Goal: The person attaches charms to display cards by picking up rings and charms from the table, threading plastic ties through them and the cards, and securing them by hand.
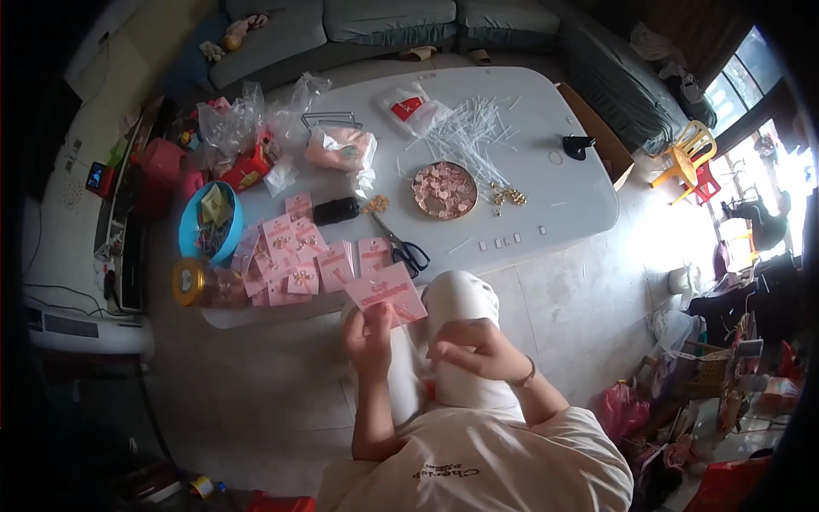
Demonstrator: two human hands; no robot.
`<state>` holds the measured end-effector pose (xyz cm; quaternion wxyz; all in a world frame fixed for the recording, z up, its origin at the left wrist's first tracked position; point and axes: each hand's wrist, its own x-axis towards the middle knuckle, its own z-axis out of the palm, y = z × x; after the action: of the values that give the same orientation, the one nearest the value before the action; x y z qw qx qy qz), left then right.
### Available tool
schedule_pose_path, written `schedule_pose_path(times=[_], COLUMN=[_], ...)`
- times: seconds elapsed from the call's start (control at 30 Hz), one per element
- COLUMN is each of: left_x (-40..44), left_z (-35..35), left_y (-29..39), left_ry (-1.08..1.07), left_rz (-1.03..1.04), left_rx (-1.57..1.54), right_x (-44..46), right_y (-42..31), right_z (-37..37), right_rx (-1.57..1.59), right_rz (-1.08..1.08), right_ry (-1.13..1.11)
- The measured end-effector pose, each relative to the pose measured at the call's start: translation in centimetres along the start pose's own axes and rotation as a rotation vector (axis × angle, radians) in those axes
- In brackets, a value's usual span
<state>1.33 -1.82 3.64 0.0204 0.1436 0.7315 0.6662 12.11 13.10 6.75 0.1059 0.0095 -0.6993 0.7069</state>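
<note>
My left hand (369,338) grips a pink printed card (388,294) by its lower edge, above my lap. To its right, my right hand (482,348) is closed with fingers pressed together; whatever it may hold is too small or hidden to make out. Just beyond the card, at the table's near edge, lie black-handled scissors (408,254) and a stack of pink cards (336,266). Further left are several pink cards with flower-shaped pieces (281,243). A round tray (444,191) of pink heart-shaped pieces sits mid-table.
On the white table (563,205) are thin white plastic strips (469,128), small gold pieces (509,196), a blue basket (212,224), a gold-lidded jar (205,283), a black object (336,210) and clear bags (235,128). A grey sofa (384,21) stands behind; a yellow chair (687,162) is at right.
</note>
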Motion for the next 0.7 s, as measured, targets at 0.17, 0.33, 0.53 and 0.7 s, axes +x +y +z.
schedule_pose_path(times=[0.17, 0.33, 0.53, 0.7], left_x=[1.2, 0.3, -0.6, -1.9], left_z=[-0.9, -0.5, -0.3, 0.1], left_y=[-3.1, -1.4, -0.8, 0.3], left_ry=[0.148, 0.102, 0.017, 0.032], left_rz=[-0.212, -0.273, -0.278, -0.302], left_rx=[-0.249, -0.204, -0.168, -0.212], right_x=[3.4, 7.4, 13.7, 14.4], right_y=[5.6, 12.2, 19.0, 18.8], right_z=[-7.2, -11.5, -9.8, -9.4], right_rx=[-0.429, -1.037, -1.296, -1.204], right_rz=[0.15, 0.137, 0.165, 0.366], right_ry=[0.506, 0.259, 0.294, 0.307])
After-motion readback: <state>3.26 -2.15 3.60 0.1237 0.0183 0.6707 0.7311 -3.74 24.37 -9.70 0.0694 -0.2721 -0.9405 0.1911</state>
